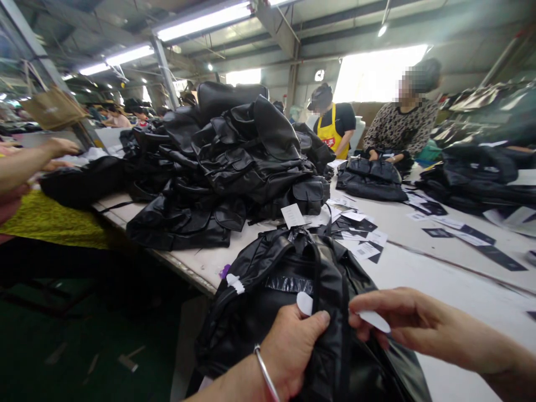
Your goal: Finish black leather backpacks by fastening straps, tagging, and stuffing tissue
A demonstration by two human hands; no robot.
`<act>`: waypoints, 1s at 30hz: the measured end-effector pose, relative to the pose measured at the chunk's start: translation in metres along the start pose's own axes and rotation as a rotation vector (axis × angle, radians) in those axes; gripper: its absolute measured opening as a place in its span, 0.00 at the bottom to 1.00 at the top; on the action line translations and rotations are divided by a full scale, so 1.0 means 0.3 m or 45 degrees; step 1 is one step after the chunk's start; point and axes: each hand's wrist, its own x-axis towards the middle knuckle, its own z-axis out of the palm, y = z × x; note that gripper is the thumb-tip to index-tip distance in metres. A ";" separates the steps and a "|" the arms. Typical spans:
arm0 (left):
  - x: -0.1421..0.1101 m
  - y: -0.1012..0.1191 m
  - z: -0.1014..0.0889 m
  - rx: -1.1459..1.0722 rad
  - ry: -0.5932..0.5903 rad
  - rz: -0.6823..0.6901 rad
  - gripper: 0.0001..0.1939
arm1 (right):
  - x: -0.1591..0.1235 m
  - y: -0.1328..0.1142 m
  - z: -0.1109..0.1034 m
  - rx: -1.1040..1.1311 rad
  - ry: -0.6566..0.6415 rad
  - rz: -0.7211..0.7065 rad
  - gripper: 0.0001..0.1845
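A black leather bag (285, 285) lies on the white table (439, 279) right in front of me. My left hand (293, 346), a metal bangle on its wrist, grips the bag's strap near the top. A small white oval piece shows just above its thumb. My right hand (397, 318) is closed in a pinch on another small white oval piece (374, 320), just to the right of the strap. A white paper tag (292, 215) hangs at the bag's far end.
A tall heap of black leather bags (226, 162) fills the table's middle. Black and white paper tags (360, 229) lie scattered beyond my bag. Two people stand at the far side by another bag (371, 178). Someone's arm (29, 162) reaches in at left. More bags (477, 173) are at right.
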 end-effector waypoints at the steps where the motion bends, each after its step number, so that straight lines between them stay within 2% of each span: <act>1: 0.000 0.001 0.001 0.005 0.002 0.000 0.19 | 0.004 -0.002 0.002 -0.105 0.012 -0.012 0.19; 3: -0.001 0.000 0.002 0.031 0.010 0.013 0.19 | 0.015 -0.018 0.010 -0.420 0.016 -0.101 0.12; 6: -0.006 0.001 0.006 0.122 0.009 0.049 0.18 | 0.034 -0.073 0.031 -0.857 -0.035 -0.308 0.15; 10: -0.018 0.002 0.013 0.310 -0.038 0.159 0.16 | 0.085 -0.151 0.080 -1.058 -0.110 -0.444 0.16; 12: -0.022 0.001 0.012 0.398 -0.057 0.203 0.16 | 0.126 -0.161 0.108 -1.040 -0.114 -0.403 0.13; 14: -0.023 -0.003 0.005 0.495 -0.031 0.215 0.16 | 0.167 -0.143 0.129 -0.991 -0.039 -0.271 0.11; 16: -0.022 -0.009 -0.005 0.576 -0.008 0.219 0.16 | 0.198 -0.108 0.140 -0.931 0.058 -0.105 0.18; 18: -0.021 -0.013 -0.013 0.632 -0.033 0.236 0.15 | 0.214 -0.071 0.140 -0.880 0.079 -0.008 0.23; 22: -0.019 -0.012 -0.015 0.682 -0.089 0.269 0.14 | 0.216 -0.029 0.128 -0.737 -0.006 0.067 0.17; 26: -0.017 -0.012 -0.011 0.714 -0.062 0.249 0.14 | 0.217 -0.003 0.126 -0.564 0.040 0.138 0.12; 30: -0.016 -0.014 -0.015 0.774 -0.044 0.209 0.14 | 0.214 0.011 0.142 -0.475 0.094 0.116 0.09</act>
